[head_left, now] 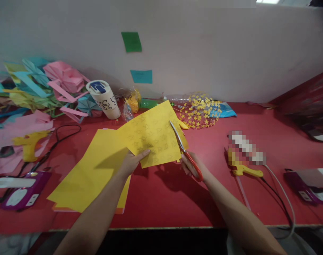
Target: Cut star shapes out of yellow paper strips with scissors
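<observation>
A yellow sheet with small star outlines drawn on it is held up over the table. My left hand pinches its lower left edge, the thumb on top. Red-handled scissors are gripped in my right hand, their blades pointing up and to the left at the sheet's right part. Part of the sheet shows on the far side of the blades. Under my left forearm lies a stack of yellow paper, with orange and pink edges at its bottom.
Folded paper flowers and a white cup stand at the back left. Yellow stars lie behind the sheet. Glue guns with cords and purple power strips are at both sides. The table's front edge runs below.
</observation>
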Tool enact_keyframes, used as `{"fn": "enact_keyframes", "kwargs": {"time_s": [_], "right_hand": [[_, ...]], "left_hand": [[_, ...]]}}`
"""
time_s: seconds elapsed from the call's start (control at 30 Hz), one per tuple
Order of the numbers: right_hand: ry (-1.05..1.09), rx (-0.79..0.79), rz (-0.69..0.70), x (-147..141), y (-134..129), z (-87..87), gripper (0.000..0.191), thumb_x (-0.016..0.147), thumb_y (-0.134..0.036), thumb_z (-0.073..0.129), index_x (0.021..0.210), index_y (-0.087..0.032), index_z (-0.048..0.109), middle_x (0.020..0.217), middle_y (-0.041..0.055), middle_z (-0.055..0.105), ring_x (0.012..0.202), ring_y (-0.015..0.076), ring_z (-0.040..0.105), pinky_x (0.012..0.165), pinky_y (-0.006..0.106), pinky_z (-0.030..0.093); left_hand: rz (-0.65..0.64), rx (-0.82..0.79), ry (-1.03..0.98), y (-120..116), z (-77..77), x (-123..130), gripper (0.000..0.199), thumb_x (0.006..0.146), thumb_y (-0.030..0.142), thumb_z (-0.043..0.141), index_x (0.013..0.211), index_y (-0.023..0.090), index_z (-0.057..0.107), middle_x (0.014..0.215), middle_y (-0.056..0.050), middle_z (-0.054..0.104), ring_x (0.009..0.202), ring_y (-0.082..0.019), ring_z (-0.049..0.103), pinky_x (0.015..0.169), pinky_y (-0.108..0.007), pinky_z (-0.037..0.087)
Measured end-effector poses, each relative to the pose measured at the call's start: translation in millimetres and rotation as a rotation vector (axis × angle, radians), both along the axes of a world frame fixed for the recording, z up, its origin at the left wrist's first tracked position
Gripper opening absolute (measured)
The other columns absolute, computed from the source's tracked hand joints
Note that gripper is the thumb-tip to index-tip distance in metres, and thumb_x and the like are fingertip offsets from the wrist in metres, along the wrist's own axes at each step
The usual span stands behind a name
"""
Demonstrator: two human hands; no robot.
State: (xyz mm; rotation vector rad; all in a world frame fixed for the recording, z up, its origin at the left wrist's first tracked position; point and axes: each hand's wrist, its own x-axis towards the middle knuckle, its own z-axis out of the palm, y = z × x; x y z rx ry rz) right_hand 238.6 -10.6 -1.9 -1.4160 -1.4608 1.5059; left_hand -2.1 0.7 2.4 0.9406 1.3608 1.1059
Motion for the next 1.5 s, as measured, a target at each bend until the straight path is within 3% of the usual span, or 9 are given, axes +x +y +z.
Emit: {"fn": "enact_keyframes", "kwargs": {"time_s": [0.1, 0.27, 0.4, 0.67, 1.0, 1.5], "right_hand": [[-0.033, -0.007, -0.006, -1, 0, 6.6, 0.051, 0.076, -0.072, 0.053, 0.064, -0.024, 0.042, 0.039, -0.0068, 0.044, 0.034, 0.0091, 0.040, 0.038, 0.023, 0.032], [-0.034, 0.037, 0.000, -4, 0, 15.0, 0.053, 0.074, -0.074, 0.054, 0.062, -0.025, 0.040, 0.040, -0.0065, 0.043, 0.037, 0.0095, 0.041, 0.042, 0.024, 0.037], [-0.055, 0.033, -0.008, -3, 0, 14.0, 0.055, 0.075, -0.077, 0.051, 0.060, -0.025, 0.041, 0.035, -0.0058, 0.042, 0.034, 0.0103, 0.041, 0.043, 0.025, 0.042], [-0.055, -0.004, -0.044, -3, 0, 13.1, 0.050, 0.072, -0.071, 0.055, 0.062, -0.025, 0.043, 0.038, -0.0053, 0.043, 0.033, 0.0100, 0.040, 0.037, 0.023, 0.033], [-0.049, 0.066, -0.020, -3, 1, 19.6, 0.047, 0.076, -0.068, 0.053, 0.061, -0.025, 0.040, 0.041, -0.0051, 0.043, 0.036, 0.0094, 0.038, 0.039, 0.024, 0.032], [0.022, -0.006, -0.053, 4, 4, 12.3, 0.043, 0.073, -0.064, 0.058, 0.065, -0.024, 0.043, 0.035, -0.0082, 0.042, 0.031, 0.0084, 0.036, 0.036, 0.021, 0.029]], "left_hand": [[-0.022, -0.005, 0.027, 0, 5.2, -2, 0.058, 0.048, 0.058, 0.086, 0.087, 0.016, 0.076, 0.106, -0.014, 0.077, 0.106, -0.035, 0.071, 0.097, -0.048, 0.056], [-0.055, -0.014, 0.065, -2, 8.3, -1, 0.054, 0.050, 0.059, 0.085, 0.085, 0.018, 0.076, 0.107, -0.013, 0.077, 0.106, -0.035, 0.070, 0.095, -0.047, 0.057], [-0.059, -0.015, 0.070, -2, 6.2, -2, 0.055, 0.052, 0.058, 0.085, 0.088, 0.018, 0.076, 0.106, -0.013, 0.077, 0.105, -0.035, 0.071, 0.095, -0.048, 0.057], [-0.057, -0.003, 0.073, -2, 5.4, -3, 0.051, 0.055, 0.056, 0.083, 0.089, 0.018, 0.077, 0.108, -0.012, 0.077, 0.106, -0.033, 0.071, 0.096, -0.046, 0.056], [-0.083, -0.022, 0.115, -4, 5.8, -1, 0.040, 0.058, 0.046, 0.082, 0.087, 0.020, 0.075, 0.106, -0.011, 0.077, 0.107, -0.034, 0.070, 0.099, -0.048, 0.055], [-0.143, -0.053, 0.066, -2, 0.8, -8, 0.052, 0.058, 0.049, 0.083, 0.097, 0.016, 0.074, 0.115, -0.015, 0.074, 0.110, -0.033, 0.069, 0.099, -0.046, 0.055]]}}
